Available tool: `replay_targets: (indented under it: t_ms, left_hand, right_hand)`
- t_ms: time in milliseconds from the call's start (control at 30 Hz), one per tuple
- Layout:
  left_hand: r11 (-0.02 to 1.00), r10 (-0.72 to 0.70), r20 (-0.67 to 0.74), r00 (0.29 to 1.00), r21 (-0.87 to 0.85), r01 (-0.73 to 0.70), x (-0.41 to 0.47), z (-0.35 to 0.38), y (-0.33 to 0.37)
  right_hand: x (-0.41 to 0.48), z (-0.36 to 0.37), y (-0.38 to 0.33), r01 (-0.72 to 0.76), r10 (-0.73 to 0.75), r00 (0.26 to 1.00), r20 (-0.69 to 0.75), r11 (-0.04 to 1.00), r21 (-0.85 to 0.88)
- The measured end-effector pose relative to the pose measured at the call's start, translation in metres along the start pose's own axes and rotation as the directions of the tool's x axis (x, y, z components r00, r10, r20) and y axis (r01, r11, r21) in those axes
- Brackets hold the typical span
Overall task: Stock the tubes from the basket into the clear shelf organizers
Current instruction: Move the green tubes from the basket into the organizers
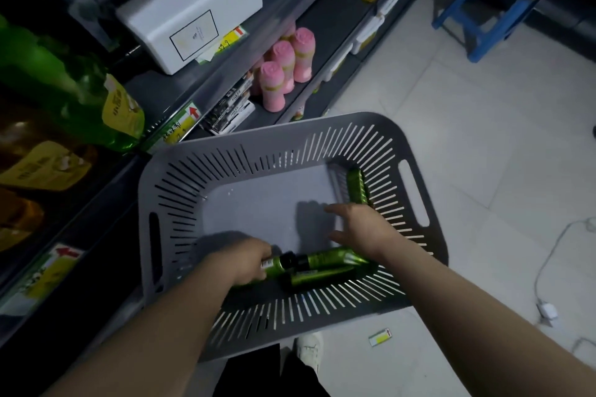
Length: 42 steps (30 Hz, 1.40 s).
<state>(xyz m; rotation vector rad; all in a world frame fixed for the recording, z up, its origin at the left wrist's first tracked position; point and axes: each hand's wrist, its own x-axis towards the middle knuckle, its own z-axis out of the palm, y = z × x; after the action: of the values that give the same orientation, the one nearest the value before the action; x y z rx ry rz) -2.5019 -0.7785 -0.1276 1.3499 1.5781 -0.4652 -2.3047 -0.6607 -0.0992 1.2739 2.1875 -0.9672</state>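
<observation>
Both my hands were down inside the grey basket [290, 122], and what mattered was which tube lay nearest which hand. My left hand [245, 263] had its fingers curled tight round the end of a green tube [271, 264] at the lower middle of the frame, where the pair of tubes [325, 258] lay side by side along the near wall, touching each other, their long axes running left to right. I could not tell whether the one I gripped was one of that pair or a third. My right hand [364, 229] held nothing, its fingers [335, 210] apart and straight, hovering over the bare floor of the basket. The lone tube [357, 187] lay just above and to the right of those fingers, tucked against the right wall, its long axis running up and down the frame. So I judged the right hand the nearer for it, a short reach up the frame, then a turn to close across its width. The shelves [335, 10] stood at the upper left; I could not make out the clear organizers.
</observation>
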Motion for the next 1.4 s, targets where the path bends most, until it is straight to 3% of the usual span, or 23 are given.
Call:
replay_targets:
  t_ms: [167, 300, 367, 667, 900, 1133, 1233, 1400]
  left_hand:
    - [0.988, -0.034, -0.228, 0.973, -0.156, -0.002, -0.012, -0.028, -0.009]
    - [0.871, -0.074, -0.259, 0.963, -0.486, -0.064, -0.021, -0.044, -0.009]
    - [0.821, -0.105, -0.274, 0.956, -0.566, -0.072, -0.024, -0.048, -0.013]
    - [0.822, -0.066, -0.317, 0.946, -0.555, -0.128, -0.027, -0.053, -0.031]
    - [0.807, -0.108, -0.394, 0.913, -0.572, -0.151, -0.041, -0.061, -0.032]
    - [0.841, -0.205, -0.587, 0.783, -0.515, -0.166, -0.09, -0.073, -0.016]
    - [0.842, -0.244, -0.656, 0.715, -0.509, -0.179, -0.12, -0.075, -0.007]
    - [0.858, -0.313, -0.79, 0.527, -0.473, -0.199, -0.177, -0.072, 0.007]
  right_hand:
    - [0.014, 0.013, -0.003, -0.006, 0.021, 0.983, 0.181, 0.997, -0.083]
    - [0.026, 0.024, -0.003, -0.003, 0.034, 0.963, 0.266, 0.993, -0.117]
    - [0.03, 0.027, -0.005, 0.028, 0.028, 0.953, 0.301, 0.983, -0.181]
    - [0.038, 0.041, -0.011, 0.064, 0.094, 0.937, 0.335, 0.9, -0.431]
    - [0.036, 0.041, -0.008, 0.035, 0.106, 0.932, 0.348, 0.926, -0.377]
    - [0.023, -0.008, -0.027, -0.047, 0.078, 0.982, 0.172, 0.983, -0.179]
    - [0.007, -0.033, -0.042, 0.005, 0.015, 0.994, 0.112, 0.984, -0.176]
    - [-0.037, -0.074, -0.08, 0.155, -0.159, 0.987, 0.007, 0.956, -0.251]
